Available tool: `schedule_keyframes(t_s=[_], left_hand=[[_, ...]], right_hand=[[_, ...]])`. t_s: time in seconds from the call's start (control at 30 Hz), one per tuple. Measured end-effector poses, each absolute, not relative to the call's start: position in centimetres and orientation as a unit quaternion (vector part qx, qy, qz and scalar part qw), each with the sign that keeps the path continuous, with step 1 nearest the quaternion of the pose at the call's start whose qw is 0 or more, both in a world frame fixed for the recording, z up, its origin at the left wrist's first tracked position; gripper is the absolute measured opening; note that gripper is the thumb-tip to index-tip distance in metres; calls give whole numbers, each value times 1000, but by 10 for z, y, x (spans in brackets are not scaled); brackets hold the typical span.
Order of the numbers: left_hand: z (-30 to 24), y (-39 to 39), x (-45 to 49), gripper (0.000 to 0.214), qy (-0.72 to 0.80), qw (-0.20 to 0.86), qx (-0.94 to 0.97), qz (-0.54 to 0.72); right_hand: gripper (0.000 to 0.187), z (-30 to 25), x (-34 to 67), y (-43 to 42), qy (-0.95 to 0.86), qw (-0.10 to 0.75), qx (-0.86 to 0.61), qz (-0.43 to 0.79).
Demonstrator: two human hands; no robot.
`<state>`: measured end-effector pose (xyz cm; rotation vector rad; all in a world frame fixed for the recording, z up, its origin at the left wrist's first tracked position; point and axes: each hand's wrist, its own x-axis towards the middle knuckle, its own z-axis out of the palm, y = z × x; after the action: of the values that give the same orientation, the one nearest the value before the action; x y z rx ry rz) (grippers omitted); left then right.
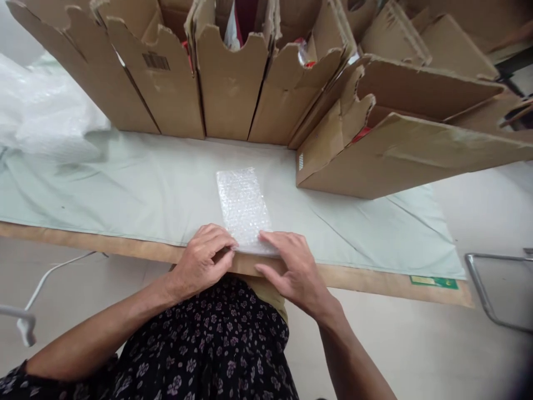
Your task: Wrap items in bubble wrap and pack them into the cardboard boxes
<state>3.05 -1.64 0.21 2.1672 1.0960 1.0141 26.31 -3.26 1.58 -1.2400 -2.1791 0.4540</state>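
A small clear bubble wrap bag (244, 203) lies flat on the pale green cloth, its near end at the table's front edge. My left hand (207, 255) pinches the near left corner of the bag between thumb and fingers. On the other side, my right hand (293, 264) rests its fingertips on the near right part, with thumb and fingers apart and the thumb below the edge of the bag. Whether anything lies inside the bag, I cannot tell.
Several open cardboard file boxes (233, 91) stand in a row along the back, with red and white items inside some. Another cardboard box (375, 150) sits at an angle on the right. Crumpled bubble wrap (50, 111) is heaped at the left. Pale green cloth (166, 183) covers the table.
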Motion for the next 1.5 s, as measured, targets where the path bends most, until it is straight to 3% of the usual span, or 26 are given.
schedule_keyframes(t_s=[0.17, 0.4, 0.67, 0.8, 0.93, 1.07, 1.3, 1.5], left_hand=[[9, -18, 26, 9, 436, 260, 783, 359], [6, -15, 30, 9, 498, 174, 790, 311], [1, -12, 34, 27, 495, 88, 821, 272], [4, -16, 30, 28, 470, 81, 829, 292], [8, -21, 22, 24, 384, 122, 861, 310], [10, -18, 21, 21, 398, 172, 839, 330], [2, -2, 33, 20, 474, 108, 822, 296], [4, -6, 29, 23, 469, 80, 829, 292]], right_hand=[[22, 6, 268, -38, -779, 329, -507, 165], [30, 1, 257, -36, -739, 313, -564, 195], [27, 6, 263, -50, -799, 325, -506, -14], [17, 5, 262, -47, -849, 274, -452, 8], [12, 2, 260, -40, -828, 321, -457, 56], [13, 2, 259, -39, -780, 363, -491, 139], [19, 2, 262, -43, -776, 355, -521, 18], [16, -1, 261, -36, -833, 290, -468, 46]])
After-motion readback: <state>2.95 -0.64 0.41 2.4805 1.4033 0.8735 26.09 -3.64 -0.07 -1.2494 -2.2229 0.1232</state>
